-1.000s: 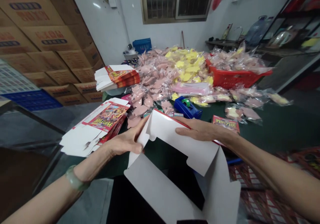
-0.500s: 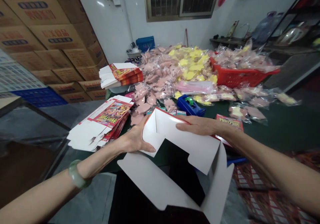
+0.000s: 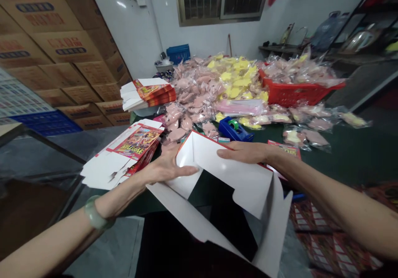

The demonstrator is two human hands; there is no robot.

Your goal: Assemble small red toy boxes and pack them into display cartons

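White card carton [image 3: 224, 175], red-edged, half-folded, unglued. Left hand [image 3: 168, 168]: fingers spread open against its inner panel. Right hand [image 3: 245, 152]: fingers draped over its top edge, grip unclear.

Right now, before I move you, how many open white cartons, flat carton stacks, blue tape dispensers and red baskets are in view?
Open white carton: 1
Flat carton stacks: 2
Blue tape dispenser: 1
Red basket: 1
Total: 5
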